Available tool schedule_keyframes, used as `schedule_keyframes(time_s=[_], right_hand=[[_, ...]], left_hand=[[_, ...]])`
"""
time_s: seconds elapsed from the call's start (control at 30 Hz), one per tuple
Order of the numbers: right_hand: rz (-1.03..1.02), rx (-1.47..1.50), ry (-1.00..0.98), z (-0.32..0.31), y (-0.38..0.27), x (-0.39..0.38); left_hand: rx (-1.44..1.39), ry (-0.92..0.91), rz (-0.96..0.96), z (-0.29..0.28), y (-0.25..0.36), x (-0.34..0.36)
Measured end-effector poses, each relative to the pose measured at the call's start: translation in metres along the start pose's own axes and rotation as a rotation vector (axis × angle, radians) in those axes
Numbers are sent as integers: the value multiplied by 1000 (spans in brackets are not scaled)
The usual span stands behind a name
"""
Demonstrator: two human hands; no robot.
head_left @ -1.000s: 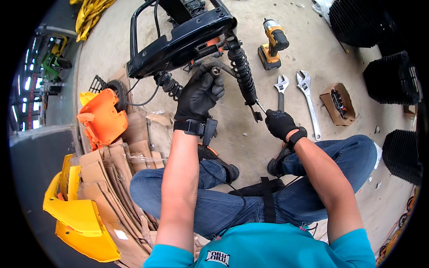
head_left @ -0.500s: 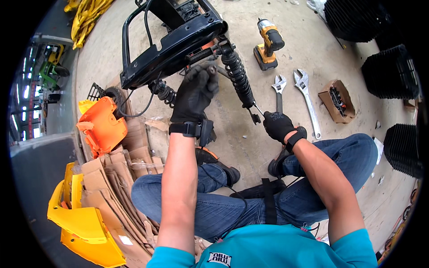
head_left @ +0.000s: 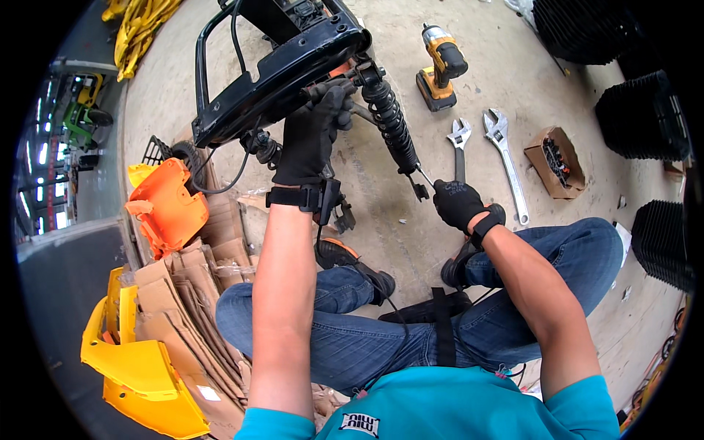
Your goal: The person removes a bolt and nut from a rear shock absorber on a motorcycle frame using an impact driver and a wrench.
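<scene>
A black metal frame of a vehicle stands in front of me, tilted. At its right end hangs a shock absorber with a black coil spring. My left hand, in a black glove, is up under the frame, next to a metal bar by the shock absorber's top. Its fingers are curled, and what they hold is hidden. Lower right, my right hand, also gloved, is closed around a thin metal rod that points at the shock absorber's lower end. The rod's other end is hidden in my fist.
Right of the frame stand a yellow-black cordless power tool, two adjustable wrenches and a cardboard box of small parts. Black ribbed stacks line the right. Orange and yellow panels and flattened cardboard lie left.
My left hand has moved up and slightly left, its fingers now against the bar under the frame. My right hand keeps its hold on the rod, almost unmoved.
</scene>
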State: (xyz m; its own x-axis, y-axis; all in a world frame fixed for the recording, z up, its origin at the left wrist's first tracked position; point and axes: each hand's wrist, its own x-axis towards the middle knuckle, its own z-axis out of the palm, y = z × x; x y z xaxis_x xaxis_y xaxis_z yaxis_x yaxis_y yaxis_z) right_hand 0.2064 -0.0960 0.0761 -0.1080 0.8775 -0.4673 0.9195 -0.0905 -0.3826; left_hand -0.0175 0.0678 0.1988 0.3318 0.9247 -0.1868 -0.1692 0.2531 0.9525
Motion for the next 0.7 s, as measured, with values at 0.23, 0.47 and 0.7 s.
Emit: schedule_keyframes(time_s=[0.23,0.47,0.7], right_hand=[[5,-6,-11,0,1,1],[11,-15,-44,2,0,5],[35,92,-71,10,7,24]], left_hand=[[185,52,10,10,8,3],[203,-31,51,12,10,6],[274,-1,36,19,11,7]])
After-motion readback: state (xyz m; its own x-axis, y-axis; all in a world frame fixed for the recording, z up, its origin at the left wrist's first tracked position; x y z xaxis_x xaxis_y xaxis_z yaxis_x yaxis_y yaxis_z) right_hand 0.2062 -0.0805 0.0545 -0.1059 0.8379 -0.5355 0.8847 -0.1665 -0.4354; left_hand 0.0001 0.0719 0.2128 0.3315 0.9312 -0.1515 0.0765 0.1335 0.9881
